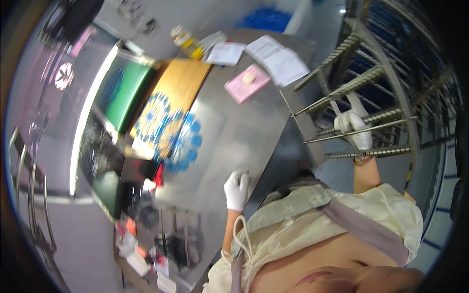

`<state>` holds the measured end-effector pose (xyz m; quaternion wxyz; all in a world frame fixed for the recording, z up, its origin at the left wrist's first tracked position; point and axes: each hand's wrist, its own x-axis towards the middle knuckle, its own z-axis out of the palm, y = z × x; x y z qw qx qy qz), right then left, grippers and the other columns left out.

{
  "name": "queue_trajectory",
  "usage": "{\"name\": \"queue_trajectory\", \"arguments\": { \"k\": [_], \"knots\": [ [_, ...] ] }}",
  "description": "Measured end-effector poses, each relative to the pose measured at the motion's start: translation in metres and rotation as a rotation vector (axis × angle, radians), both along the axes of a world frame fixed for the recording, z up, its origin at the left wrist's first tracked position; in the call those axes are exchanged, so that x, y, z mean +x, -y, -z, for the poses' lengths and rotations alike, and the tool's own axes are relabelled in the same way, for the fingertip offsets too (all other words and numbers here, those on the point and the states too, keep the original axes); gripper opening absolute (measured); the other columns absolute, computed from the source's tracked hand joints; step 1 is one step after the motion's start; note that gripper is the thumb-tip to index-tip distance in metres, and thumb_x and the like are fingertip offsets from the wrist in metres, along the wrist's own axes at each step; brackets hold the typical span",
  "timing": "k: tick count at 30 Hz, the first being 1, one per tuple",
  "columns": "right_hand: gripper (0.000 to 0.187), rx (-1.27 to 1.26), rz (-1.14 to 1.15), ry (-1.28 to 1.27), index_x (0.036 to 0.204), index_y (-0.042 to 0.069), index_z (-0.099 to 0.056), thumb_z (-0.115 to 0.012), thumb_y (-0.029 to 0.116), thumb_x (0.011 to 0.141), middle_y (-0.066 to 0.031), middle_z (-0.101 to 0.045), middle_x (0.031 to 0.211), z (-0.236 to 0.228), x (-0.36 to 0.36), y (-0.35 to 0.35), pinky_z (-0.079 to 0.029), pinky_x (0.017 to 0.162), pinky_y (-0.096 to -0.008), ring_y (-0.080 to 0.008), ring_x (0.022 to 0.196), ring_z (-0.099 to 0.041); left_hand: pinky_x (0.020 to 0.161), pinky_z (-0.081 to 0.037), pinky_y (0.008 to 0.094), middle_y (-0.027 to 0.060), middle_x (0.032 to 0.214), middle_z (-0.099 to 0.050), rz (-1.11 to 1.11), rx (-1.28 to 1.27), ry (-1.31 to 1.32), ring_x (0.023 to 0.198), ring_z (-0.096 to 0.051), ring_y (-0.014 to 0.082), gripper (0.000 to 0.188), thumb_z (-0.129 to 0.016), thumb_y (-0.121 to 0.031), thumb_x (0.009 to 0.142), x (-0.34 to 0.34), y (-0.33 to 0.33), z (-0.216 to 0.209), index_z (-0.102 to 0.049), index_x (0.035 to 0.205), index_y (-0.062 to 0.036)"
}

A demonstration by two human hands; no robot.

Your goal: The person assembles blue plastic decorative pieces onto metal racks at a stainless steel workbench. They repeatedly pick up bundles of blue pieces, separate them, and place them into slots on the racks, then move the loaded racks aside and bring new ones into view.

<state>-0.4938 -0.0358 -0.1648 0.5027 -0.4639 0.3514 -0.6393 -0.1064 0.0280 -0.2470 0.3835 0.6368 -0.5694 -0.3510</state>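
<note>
**Gloved hands at the steel table and the wire rack**

The left hand [237, 189], in a white glove, is laid flat on the near edge of the steel table [229, 132], fingers together and pressed down; nothing is pinched in it. The right hand [355, 129], also gloved, is raised to the metal rack [364, 83] beside the table and is curled around one of its thin rods [361, 132]; whether the grip is fully closed cannot be told through the blur.

If the rod is being drawn out or seated, it would best be kept level and guided along the ribbed rails, with the table-side hand kept braced so the body is steadied; a tilted rod could be expected to catch on the frame.

Beyond the left hand, farther across the table, round blue holders [173, 132] are set out in flower-like rings, partly on a brown board [183, 80]; their contents cannot be made out. Farther off still, a pink tray [246, 84] is seen with a small pale lump resting on it, papers [276, 58] lie next to it, and a small bottle [185, 41] with a yellow band is lying tilted near the far edge. The rack shelves near the right hand appear bare, though what lies behind the bars is dark and blurred.
</note>
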Motion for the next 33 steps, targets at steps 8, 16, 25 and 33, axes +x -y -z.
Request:
{"name": "queue_trajectory", "arguments": {
  "k": [8,16,25,33],
  "knots": [
    [0.105,-0.344,-0.67,-1.568,0.164,0.014,-0.031,-0.082,0.046,0.078,-0.0198,-0.072,0.075,0.037,0.258,0.03,-0.057,0.067,-0.0479,-0.0379,0.07,-0.072,0.072,-0.056,0.0331,0.0157,0.135,-0.064,-0.407,0.128,-0.831,0.097,-0.069,0.0221,0.069,-0.055,-0.041,0.103,0.091,-0.069,0.0,-0.034,0.16,-0.0068],
    [0.031,-0.61,-0.68,-1.139,0.11,0.013,-0.072,-0.066,0.039,0.096,-0.0161,-0.074,0.101,0.081,0.416,0.167,-0.057,0.084,-0.048,-0.0386,0.094,-0.071,0.066,-0.056,0.0303,0.014,0.122,-0.068,-0.662,0.307,-0.664,0.078,-0.069,0.0167,0.048,-0.064,-0.017,0.101,0.105,-0.142,0.07,-0.05,0.145,-0.0053],
    [0.022,-0.589,-0.573,-1.561,0.106,0.004,-0.072,-0.058,0.015,0.093,-0.0214,-0.073,0.107,0.167,0.543,0.284,-0.056,0.092,-0.0462,-0.0386,0.108,-0.07,0.102,-0.05,0.0362,0.0148,0.128,-0.073,-1.059,0.378,-0.159,0.117,-0.068,0.0224,0.041,-0.067,-0.027,0.096,0.108,-0.117,0.089,-0.069,0.13,-0.0041],
    [0.02,-0.557,-0.761,-1.634,0.099,0.003,-0.073,-0.06,0.015,0.09,-0.0211,-0.076,0.101,0.116,0.549,0.288,-0.059,0.086,-0.0473,-0.0396,0.098,-0.074,0.094,-0.053,0.045,0.0186,0.1,-0.07,-0.891,0.299,0.33,0.1,-0.067,0.0379,0.034,-0.057,-0.003,0.08,0.119,-0.064,0.083,-0.075,0.109,-0.0072]
  ]
}}
